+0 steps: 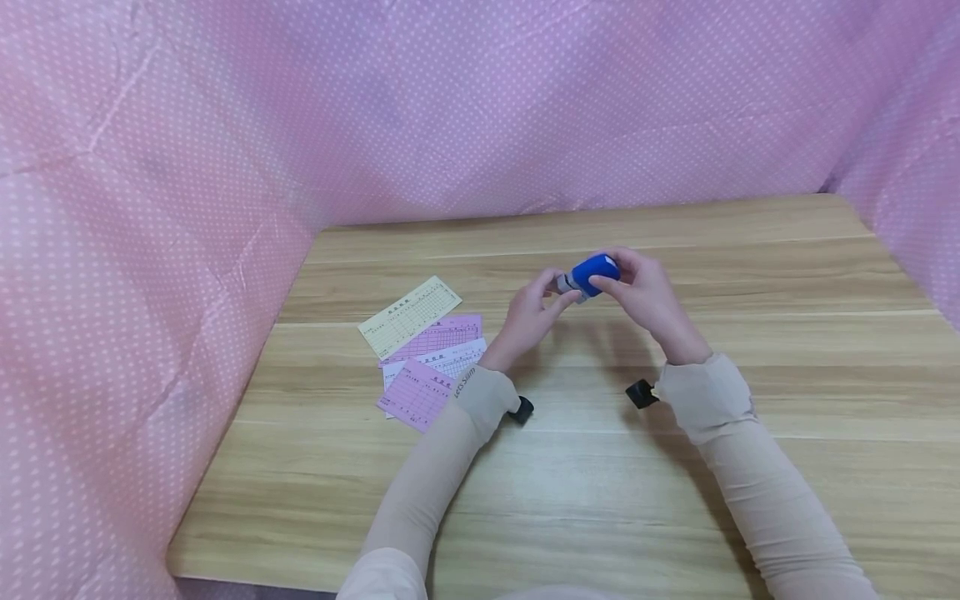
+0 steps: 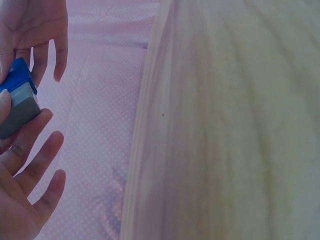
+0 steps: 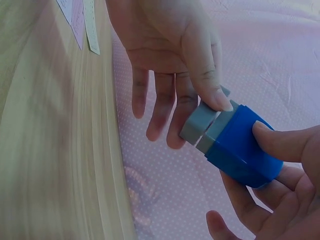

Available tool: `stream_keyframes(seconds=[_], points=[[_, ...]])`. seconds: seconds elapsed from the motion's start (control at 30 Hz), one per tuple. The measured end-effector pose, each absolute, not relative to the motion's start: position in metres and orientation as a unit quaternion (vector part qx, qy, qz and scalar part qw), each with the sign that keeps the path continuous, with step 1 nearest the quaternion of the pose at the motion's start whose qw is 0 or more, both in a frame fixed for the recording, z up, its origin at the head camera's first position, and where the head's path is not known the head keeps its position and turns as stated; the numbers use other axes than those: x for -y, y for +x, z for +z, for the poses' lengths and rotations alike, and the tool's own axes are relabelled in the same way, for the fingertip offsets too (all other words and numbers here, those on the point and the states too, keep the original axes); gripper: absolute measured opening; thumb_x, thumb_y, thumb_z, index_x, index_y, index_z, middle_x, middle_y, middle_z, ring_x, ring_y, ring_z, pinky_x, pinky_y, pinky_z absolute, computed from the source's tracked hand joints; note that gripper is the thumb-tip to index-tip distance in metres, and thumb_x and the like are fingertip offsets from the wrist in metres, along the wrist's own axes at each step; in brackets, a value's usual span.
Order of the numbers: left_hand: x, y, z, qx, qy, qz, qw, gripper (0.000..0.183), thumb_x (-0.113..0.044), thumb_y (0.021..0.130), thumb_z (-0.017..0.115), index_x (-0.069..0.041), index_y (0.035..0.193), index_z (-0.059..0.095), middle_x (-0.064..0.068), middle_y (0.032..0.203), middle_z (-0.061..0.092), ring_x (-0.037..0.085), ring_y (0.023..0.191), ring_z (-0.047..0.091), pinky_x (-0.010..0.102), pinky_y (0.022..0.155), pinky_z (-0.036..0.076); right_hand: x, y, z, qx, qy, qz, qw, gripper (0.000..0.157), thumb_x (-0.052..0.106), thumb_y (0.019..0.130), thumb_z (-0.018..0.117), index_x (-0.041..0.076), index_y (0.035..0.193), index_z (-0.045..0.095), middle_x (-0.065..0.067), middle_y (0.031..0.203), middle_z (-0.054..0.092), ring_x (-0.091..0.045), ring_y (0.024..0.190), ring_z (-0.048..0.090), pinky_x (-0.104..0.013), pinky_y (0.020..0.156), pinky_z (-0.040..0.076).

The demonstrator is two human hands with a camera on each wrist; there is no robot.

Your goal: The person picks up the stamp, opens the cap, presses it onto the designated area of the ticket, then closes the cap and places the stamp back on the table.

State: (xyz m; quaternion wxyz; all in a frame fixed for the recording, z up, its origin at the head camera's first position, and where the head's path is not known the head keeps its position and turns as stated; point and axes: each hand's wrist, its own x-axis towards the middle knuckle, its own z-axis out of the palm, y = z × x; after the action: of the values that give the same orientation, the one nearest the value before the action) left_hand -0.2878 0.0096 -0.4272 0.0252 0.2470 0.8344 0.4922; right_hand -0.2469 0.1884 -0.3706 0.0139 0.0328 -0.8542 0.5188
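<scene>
Held above the table by both hands is a stamp with a blue body and a grey lower part. My left hand pinches its grey cap between thumb and index finger. Around the blue body curl the thumb and fingers of my right hand. The right wrist view shows a narrow gap between the cap and the grey base above it. In the left wrist view the other fingers of the left hand spread away from the stamp.
Left of the hands, overlapping printed slips lie on the wooden table: a yellow slip, a pink slip, a white slip and another pink slip. Pink dotted cloth hangs behind and beside the table.
</scene>
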Motion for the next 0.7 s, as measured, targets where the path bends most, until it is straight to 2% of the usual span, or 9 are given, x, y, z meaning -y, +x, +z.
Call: stream_keyframes(seconds=[0.47,0.7], points=[[-0.008,-0.2883,-0.4275,-0.83,0.248,0.499,0.021,0.03,-0.034,0.098,0.056,-0.013,0.118,0.056,0.002,0.11,0.069,0.016,0.112,0.062,0.036,0.104,0.045,-0.1942,-0.2478,-0.3684,0.853,0.016,0.521,0.013,0.038,0.015,0.097,0.059,0.001,0.132,0.054,-0.023,0.137,0.055,-0.038,0.121,0.057,-0.051,0.103,0.046],[-0.0083,-0.2883,-0.4265,-0.828,0.246,0.503,0.029,0.03,-0.034,0.098,0.056,-0.012,0.117,0.056,0.003,0.11,0.069,0.015,0.112,0.061,0.034,0.105,0.045,-0.1954,-0.2472,-0.3665,0.852,0.015,0.523,0.006,0.041,0.02,0.097,0.058,0.003,0.134,0.053,-0.022,0.139,0.054,-0.037,0.121,0.055,-0.052,0.104,0.045]])
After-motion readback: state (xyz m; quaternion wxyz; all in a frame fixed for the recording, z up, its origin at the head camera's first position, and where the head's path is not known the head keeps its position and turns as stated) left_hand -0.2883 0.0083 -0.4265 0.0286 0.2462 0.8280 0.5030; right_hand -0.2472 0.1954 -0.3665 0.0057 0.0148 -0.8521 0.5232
